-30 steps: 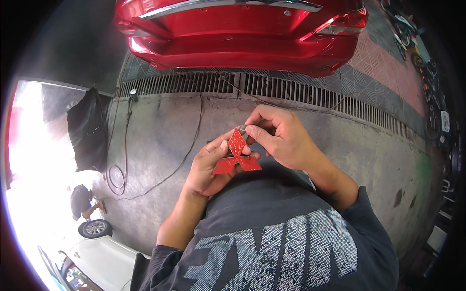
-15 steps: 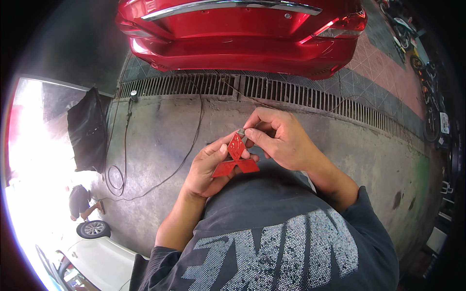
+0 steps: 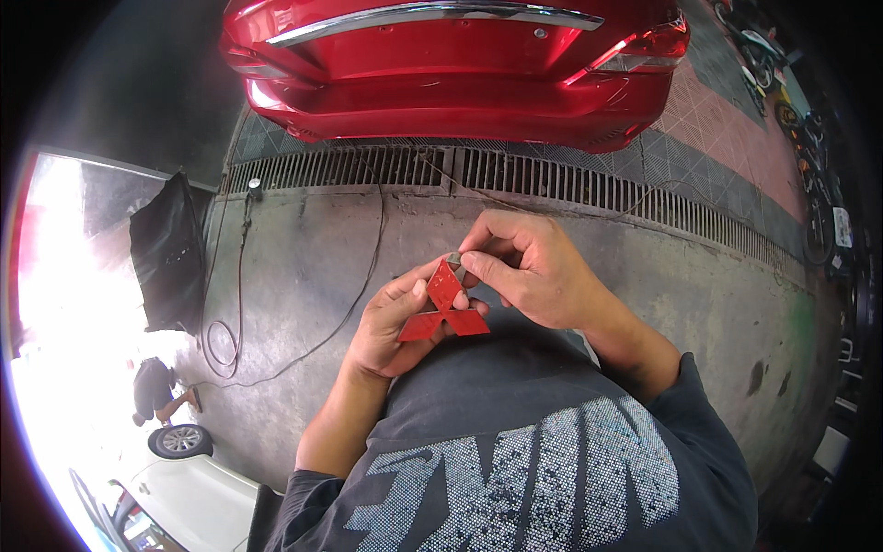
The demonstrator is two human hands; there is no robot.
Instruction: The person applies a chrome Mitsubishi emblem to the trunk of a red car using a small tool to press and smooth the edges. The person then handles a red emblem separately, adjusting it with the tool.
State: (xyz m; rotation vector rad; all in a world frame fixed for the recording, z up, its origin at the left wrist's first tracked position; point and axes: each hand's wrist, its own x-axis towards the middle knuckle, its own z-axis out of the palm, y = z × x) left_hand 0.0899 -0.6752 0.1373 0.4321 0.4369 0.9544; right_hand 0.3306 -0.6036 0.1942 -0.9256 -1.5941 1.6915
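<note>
My left hand [image 3: 379,333] holds a red three-diamond car emblem [image 3: 445,285] in front of my shirt, its fingers behind the piece and the thumb at its left side. One diamond points up and the other two spread below. At the top tip, the closed thumb and forefinger of my right hand [image 3: 538,276] pinch a small grey piece [image 3: 454,258]. Whether it is tape, cloth or a tool is too small to tell. Small marks show on the upper diamond's surface.
Ahead stands a red car [image 3: 460,83], beyond a slotted drain grate [image 3: 570,184]. A hose [image 3: 237,336] and a thin cable [image 3: 363,304] lie on the concrete floor at left. Lower left are a white car [image 3: 189,497] and a crouching person [image 3: 154,386]. Assorted gear lines the right.
The emblem has tilted slightly, and the bright glare on its upper diamond has faded. Both hands keep their hold, with the right fingers still at the top tip.
</note>
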